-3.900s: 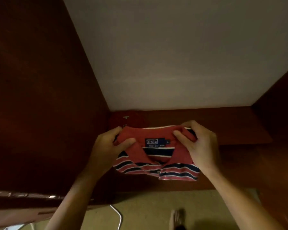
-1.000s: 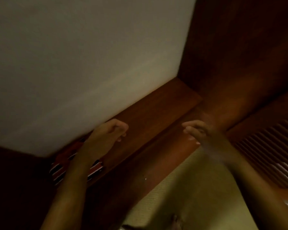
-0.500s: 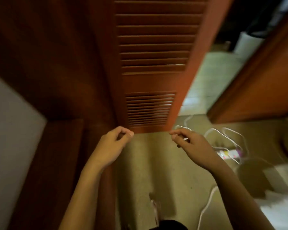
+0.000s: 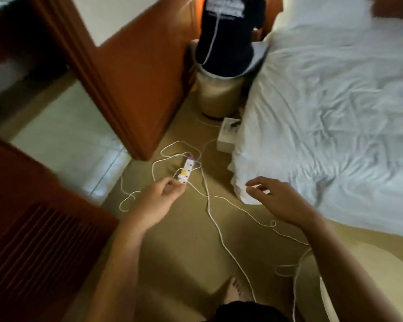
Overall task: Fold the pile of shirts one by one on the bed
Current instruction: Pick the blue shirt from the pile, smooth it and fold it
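The bed [image 4: 335, 101] fills the right of the frame. At its upper left edge stands a bin [image 4: 216, 96] with a garment [image 4: 228, 31] in it. Just below the bin, a box [image 4: 226, 135] lies on the floor [image 4: 184, 240] against the bed's side. A door [image 4: 144, 66] stands at upper left and a louvred door [image 4: 33, 240] at lower left. The power strip [image 4: 186, 170] lies at centre between door and bed, among cords [image 4: 214, 219] trailing to lower right. The left hand [image 4: 158, 201] is just below the strip, and the right hand [image 4: 277, 201] is before the bed's corner.

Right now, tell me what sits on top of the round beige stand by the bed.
A black cloth item with white print, over a grey layer. It hides the stand's top.
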Action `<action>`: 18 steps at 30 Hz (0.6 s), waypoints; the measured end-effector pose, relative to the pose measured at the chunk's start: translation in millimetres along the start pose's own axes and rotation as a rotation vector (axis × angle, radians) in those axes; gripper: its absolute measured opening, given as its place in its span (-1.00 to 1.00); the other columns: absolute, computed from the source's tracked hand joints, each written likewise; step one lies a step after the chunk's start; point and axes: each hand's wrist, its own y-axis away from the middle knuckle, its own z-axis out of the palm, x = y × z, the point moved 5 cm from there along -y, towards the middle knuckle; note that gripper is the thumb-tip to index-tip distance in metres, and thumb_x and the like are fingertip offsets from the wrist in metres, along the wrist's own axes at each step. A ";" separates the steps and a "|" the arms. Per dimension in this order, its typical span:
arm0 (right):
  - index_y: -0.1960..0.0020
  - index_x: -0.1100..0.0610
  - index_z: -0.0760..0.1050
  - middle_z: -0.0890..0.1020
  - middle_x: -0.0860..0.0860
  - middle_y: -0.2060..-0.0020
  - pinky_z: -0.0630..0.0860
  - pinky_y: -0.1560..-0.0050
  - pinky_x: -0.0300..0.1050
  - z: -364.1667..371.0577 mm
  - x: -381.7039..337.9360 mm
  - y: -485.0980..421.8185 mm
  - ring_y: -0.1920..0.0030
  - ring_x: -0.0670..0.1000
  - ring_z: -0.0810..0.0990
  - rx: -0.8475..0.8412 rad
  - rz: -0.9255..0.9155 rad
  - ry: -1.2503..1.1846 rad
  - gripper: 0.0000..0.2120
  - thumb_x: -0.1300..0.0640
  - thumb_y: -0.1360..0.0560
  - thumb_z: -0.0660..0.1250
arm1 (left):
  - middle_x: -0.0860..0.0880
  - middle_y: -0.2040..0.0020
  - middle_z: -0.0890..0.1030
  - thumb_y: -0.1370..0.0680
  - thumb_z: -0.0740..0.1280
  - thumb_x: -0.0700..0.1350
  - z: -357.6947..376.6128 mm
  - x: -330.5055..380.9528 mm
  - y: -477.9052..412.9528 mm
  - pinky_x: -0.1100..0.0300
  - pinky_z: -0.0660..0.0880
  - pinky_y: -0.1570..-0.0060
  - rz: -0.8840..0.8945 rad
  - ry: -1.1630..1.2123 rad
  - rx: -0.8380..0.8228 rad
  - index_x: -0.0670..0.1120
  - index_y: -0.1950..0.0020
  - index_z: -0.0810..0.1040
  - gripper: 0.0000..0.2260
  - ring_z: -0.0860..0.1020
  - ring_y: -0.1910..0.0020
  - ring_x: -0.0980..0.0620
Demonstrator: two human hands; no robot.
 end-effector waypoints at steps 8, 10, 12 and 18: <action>-0.22 -0.14 0.54 0.65 -0.09 -0.01 0.54 0.00 -0.08 -139.6 124.1 -1.3 0.05 -0.05 0.63 0.343 0.311 -0.108 -0.70 -0.21 -0.55 0.26 | 0.10 0.03 0.64 -0.56 0.31 0.23 159.3 186.4 -134.4 0.03 0.52 -0.04 0.340 -0.278 -0.425 0.16 -0.05 0.58 -0.80 0.61 0.03 0.03; -0.23 -0.14 0.54 0.66 -0.06 -0.03 0.54 -0.05 -0.04 -164.3 153.9 5.2 0.03 -0.03 0.62 0.386 0.394 -0.121 -0.70 -0.20 -0.55 0.27 | 0.13 0.02 0.63 -0.56 0.31 0.24 196.1 223.8 -158.9 0.09 0.49 0.06 0.396 -0.362 -0.510 0.17 -0.07 0.58 -0.79 0.60 0.03 0.07; -0.21 -0.13 0.54 0.66 -0.08 -0.01 0.56 0.07 -0.09 -189.4 182.6 10.7 0.11 -0.04 0.64 0.437 0.474 -0.140 -0.71 -0.20 -0.56 0.27 | 0.12 0.02 0.62 -0.56 0.31 0.24 227.6 257.2 -184.0 0.11 0.49 0.06 0.452 -0.421 -0.577 0.16 -0.08 0.58 -0.78 0.59 0.02 0.06; -0.25 -0.13 0.53 0.66 -0.07 -0.04 0.45 0.18 -0.24 -254.7 234.1 0.5 0.07 -0.10 0.60 0.622 0.681 -0.175 -0.69 -0.21 -0.57 0.25 | 0.12 -0.01 0.61 -0.54 0.31 0.26 293.6 358.8 -255.2 0.17 0.48 0.06 0.626 -0.523 -0.745 0.22 -0.01 0.56 -0.83 0.58 0.03 0.13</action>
